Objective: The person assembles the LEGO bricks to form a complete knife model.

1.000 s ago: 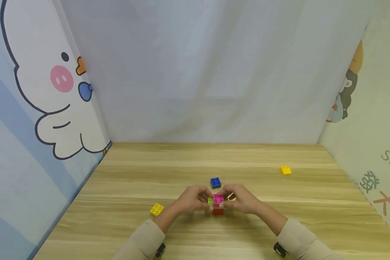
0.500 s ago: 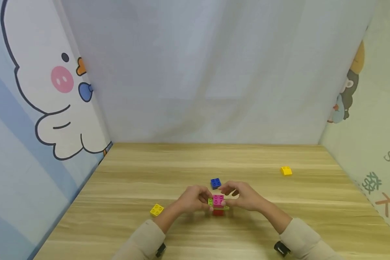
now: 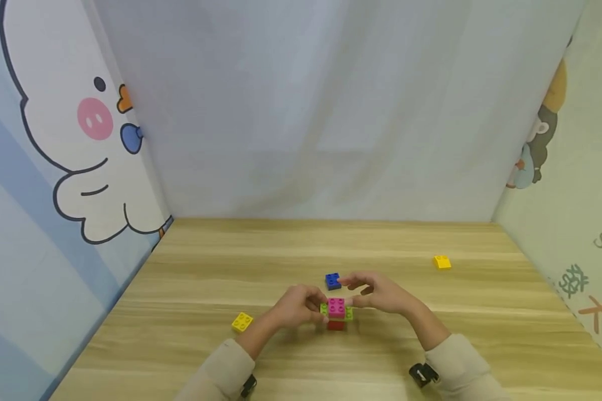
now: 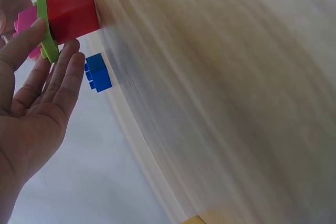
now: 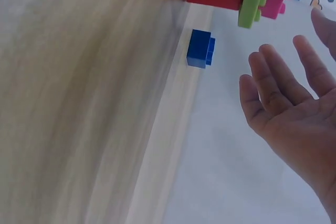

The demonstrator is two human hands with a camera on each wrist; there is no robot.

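A small stack of toy bricks stands on the wooden table: a red brick (image 3: 336, 324) at the bottom, a flat lime-green brick (image 4: 48, 40) across it, and a pink brick (image 3: 336, 307) on top. My left hand (image 3: 299, 307) pinches the left end of the green brick between thumb and fingers. To the right, my right hand (image 3: 382, 293) is held with its fingers spread and nothing in them. Its thumb is near the stack's right side, while the fingertips overlap the edge of the blue brick (image 3: 333, 281) in the head view.
A yellow brick (image 3: 242, 322) lies left of the left forearm. Another yellow brick (image 3: 442, 262), with a sloped face, is toward the back right. A pale curtain (image 3: 301, 139) hangs behind the table (image 3: 205, 267), with printed cloth on both sides.
My right hand has let go of the stack, its fingers opening and moving away toward the blue brick. The green brick's right end now shows. My left hand stays at the stack.
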